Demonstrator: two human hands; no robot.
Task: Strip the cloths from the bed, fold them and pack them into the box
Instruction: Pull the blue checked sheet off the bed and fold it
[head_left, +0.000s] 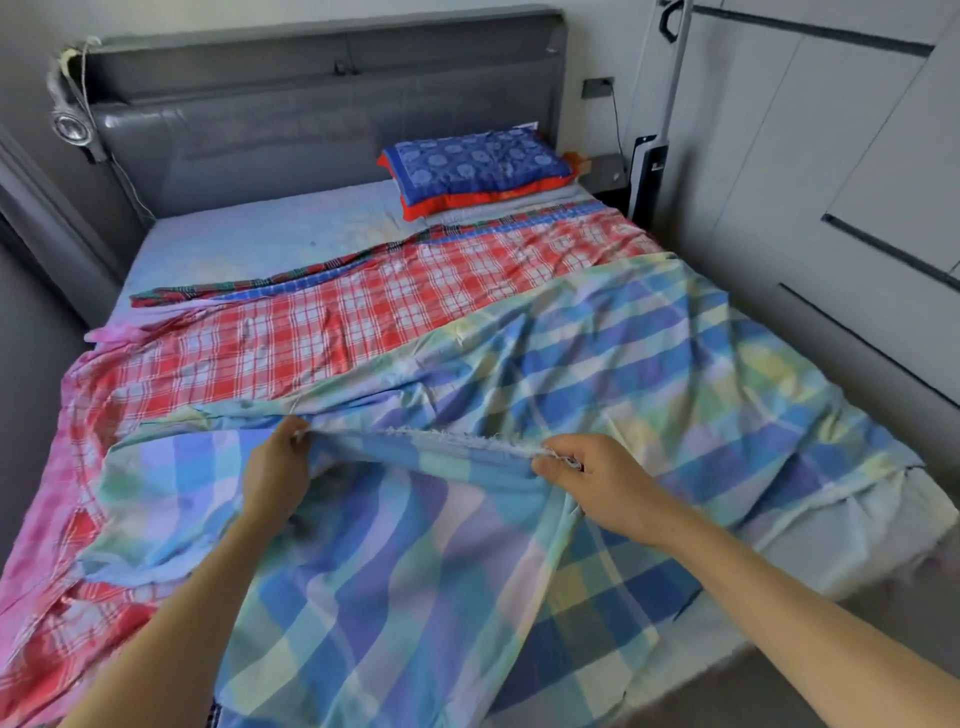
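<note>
Closest of all, at 6 o'clock, two bare forearms are stretched out over the blue checked cloth, which is draped across the foot of the bed. The frayed edge of this cloth is pinched by the left hand at about 7 o'clock. The same edge is gripped by the right hand at about 5 o'clock, the fingers curled round it. Between the two hands the edge is raised clear of the bed and drawn fairly taut, while the rest of the cloth lies rumpled out towards 3 o'clock.

Further out, from 9 to 1 o'clock, a red checked cloth is spread flat, partly covered by the blue one. Beneath it, at 8 o'clock, a pink cloth hangs over the side of the bed. A blue and red pillow is seen at 12 o'clock against the grey headboard.

The task is judged to be at an early stage: only the first cloth is being lifted, and nothing is folded. The red and pink cloths remain to be stripped. No box is in view, so packing cannot be judged.
</note>
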